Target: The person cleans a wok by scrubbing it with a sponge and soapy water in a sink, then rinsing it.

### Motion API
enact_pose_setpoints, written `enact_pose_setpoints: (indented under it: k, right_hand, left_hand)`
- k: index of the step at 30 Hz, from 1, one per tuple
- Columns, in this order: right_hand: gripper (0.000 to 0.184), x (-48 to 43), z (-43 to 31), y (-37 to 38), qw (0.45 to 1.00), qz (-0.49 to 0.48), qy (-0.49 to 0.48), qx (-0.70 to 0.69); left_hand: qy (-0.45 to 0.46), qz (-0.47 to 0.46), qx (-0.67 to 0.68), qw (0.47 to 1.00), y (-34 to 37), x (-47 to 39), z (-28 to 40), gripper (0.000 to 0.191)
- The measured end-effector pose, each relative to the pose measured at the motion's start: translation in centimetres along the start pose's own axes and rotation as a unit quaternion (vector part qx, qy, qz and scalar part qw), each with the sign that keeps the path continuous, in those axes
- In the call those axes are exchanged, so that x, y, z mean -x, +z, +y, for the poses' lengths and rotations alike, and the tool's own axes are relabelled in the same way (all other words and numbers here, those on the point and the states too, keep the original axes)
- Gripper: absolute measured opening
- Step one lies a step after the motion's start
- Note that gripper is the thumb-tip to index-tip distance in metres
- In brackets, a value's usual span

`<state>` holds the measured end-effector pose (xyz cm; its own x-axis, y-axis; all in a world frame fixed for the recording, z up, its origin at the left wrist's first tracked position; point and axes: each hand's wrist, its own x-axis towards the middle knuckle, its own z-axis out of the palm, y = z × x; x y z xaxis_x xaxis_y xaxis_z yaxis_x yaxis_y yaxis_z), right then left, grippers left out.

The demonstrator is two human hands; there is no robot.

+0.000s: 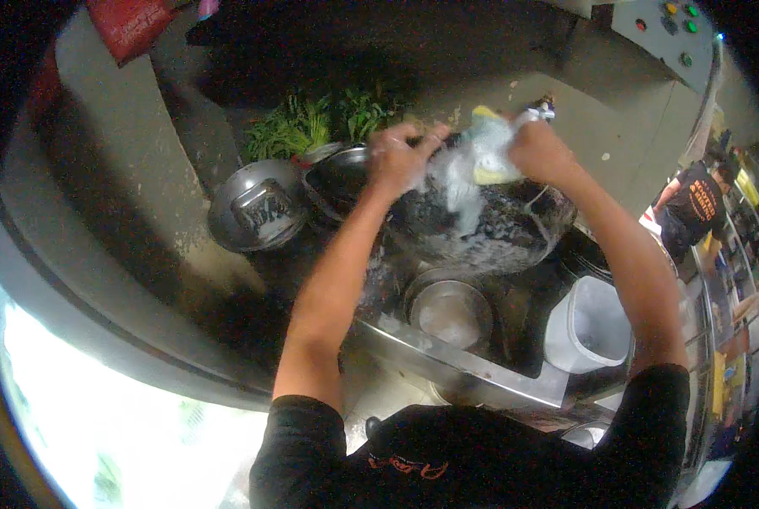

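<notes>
In the head view, my right hand (540,151) grips a wet, foamy yellow-and-pale-green scrubbing sponge or cloth (490,175). Directly below it, a large round metal pan or wok (503,245) has white suds over its dark surface. My left hand (397,158) is at this pan's upper left edge, fingers bent and foamy. Blur hides whether they grip the rim. Left of that hand lies a dark pan (335,181). Farther left, a steel bowl (226,219) contains a squarish metal piece (263,207).
Leafy greens (290,130) lie behind the pans. Nearer me are a round metal vessel (450,312), a white plastic tub (567,340) and the steel sink edge (455,366). A small metal tap (541,111) is at the wall. Another person (694,197) stands far right.
</notes>
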<state>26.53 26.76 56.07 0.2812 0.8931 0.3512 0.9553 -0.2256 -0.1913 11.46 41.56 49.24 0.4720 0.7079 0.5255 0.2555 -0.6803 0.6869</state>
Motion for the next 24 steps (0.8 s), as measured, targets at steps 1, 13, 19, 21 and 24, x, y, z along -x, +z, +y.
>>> enact_pose_setpoints:
  k: [1,13,19,21,24]
  right_hand:
    - [0.033,0.2,0.4,-0.2,0.993,0.105,-0.007,-0.058]
    - [0.03,1.2,19.9,4.3,0.93,0.348,0.03,0.109]
    - [0.051,-4.0,-1.1,1.7,0.895,0.409,-0.161,0.075]
    - [0.049,-1.1,-6.0,5.2,0.881,0.402,-0.2,0.15]
    - [0.046,4.2,-5.0,14.5,0.875,0.418,-0.229,0.082]
  left_hand:
    - [0.031,0.001,0.008,0.999,-1.1,-0.2,-0.1,0.054]
    - [-0.228,0.049,0.79,0.567,8.2,12.2,-8.4,0.061]
    - [-0.174,0.121,0.764,0.609,8.0,8.5,-3.1,0.064]
    - [-0.127,0.128,0.765,0.618,8.0,7.4,-4.4,0.067]
    - [-0.158,0.118,0.783,0.59,6.7,6.9,-5.9,0.068]
